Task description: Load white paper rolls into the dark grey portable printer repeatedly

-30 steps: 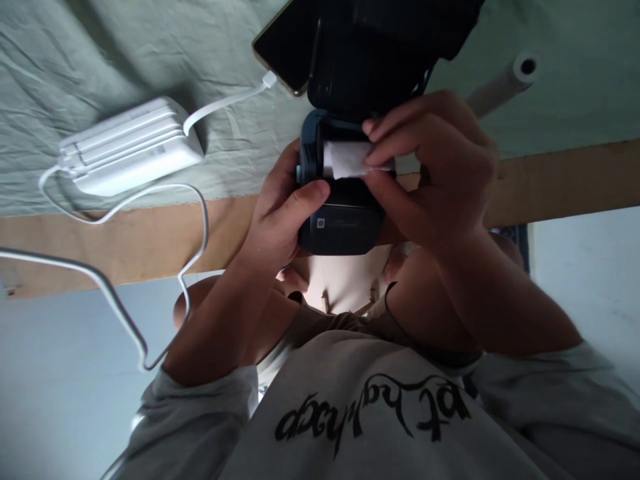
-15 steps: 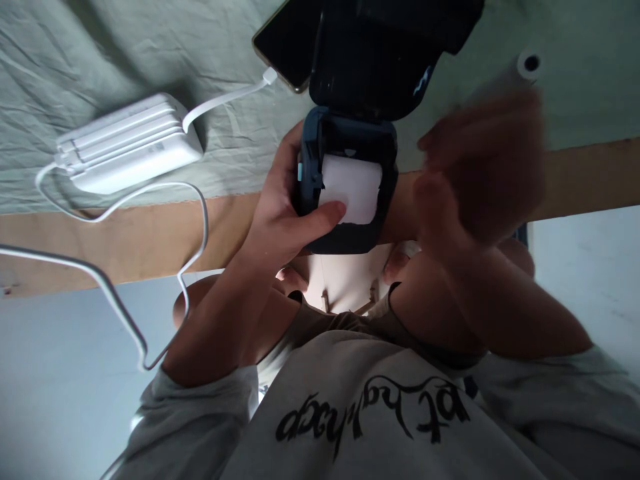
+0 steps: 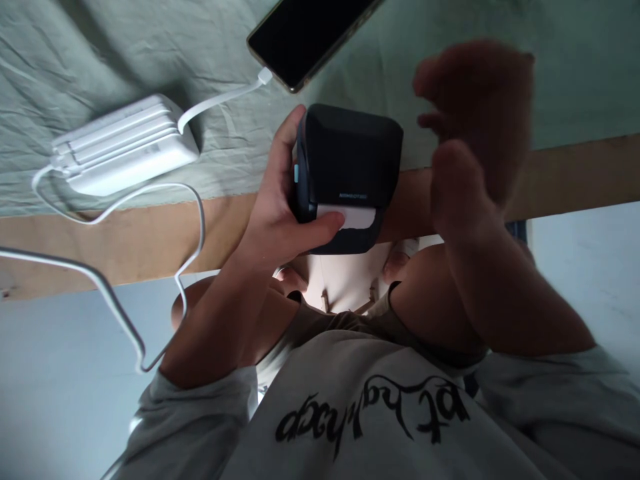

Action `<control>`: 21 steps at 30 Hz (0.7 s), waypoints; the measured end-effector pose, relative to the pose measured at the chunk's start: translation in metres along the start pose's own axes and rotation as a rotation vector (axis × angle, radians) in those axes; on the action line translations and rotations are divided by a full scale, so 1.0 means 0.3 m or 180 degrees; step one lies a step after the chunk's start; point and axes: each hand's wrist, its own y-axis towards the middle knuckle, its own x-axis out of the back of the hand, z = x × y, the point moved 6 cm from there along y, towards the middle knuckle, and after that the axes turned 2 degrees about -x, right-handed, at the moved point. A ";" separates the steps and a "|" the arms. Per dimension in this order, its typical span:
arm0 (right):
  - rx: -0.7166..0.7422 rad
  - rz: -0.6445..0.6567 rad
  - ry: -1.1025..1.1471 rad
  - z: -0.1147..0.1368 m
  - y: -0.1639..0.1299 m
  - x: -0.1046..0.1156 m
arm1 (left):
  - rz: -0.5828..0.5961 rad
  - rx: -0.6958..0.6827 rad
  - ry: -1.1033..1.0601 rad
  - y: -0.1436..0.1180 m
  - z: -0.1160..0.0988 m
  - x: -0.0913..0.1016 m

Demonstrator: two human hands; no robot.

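My left hand (image 3: 280,213) grips a small dark portable printer (image 3: 350,160) from its left side. Its lid is down, and a strip of white paper (image 3: 353,217) sticks out of the slot, with my thumb resting on it. Just right of the printer my right hand (image 3: 475,133) is blurred, its fingers spread, holding nothing.
A black phone (image 3: 305,33) lies on the green cloth (image 3: 100,60) at the top, wired by a white cable (image 3: 220,99) to a white power bank (image 3: 123,143). More white cable (image 3: 193,220) loops over the wooden table edge (image 3: 125,243). My grey shirt fills the bottom.
The printer lid, open before with the paper roll showing, is now shut. My right hand left the paper and moved off to the right. The phone is uncovered.
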 end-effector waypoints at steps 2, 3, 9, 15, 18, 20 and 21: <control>0.0121 -0.0011 0.0561 -0.008 -0.005 -0.040 | 0.0122 0.0024 -0.0011 -0.003 0.002 -0.007; 0.0184 0.0094 0.0709 -0.010 -0.006 -0.062 | 0.0163 0.0040 -0.0023 -0.004 0.005 -0.010; 0.0341 0.0575 0.0688 -0.003 0.002 -0.116 | -0.0095 0.0177 -0.0176 -0.007 0.005 -0.015; 0.0298 0.0622 0.0662 -0.003 0.009 -0.118 | -0.0277 0.0499 -0.0283 -0.014 -0.017 -0.031; 0.0176 0.0659 0.0679 -0.007 0.009 -0.120 | -0.0317 0.0515 -0.0422 -0.011 -0.023 -0.039; 0.0164 0.0647 0.0669 -0.005 0.007 -0.120 | -0.0326 0.0554 -0.0492 -0.011 -0.022 -0.045; 0.0192 0.0618 0.0654 -0.003 0.006 -0.119 | -0.0339 0.0573 -0.0520 -0.011 -0.020 -0.047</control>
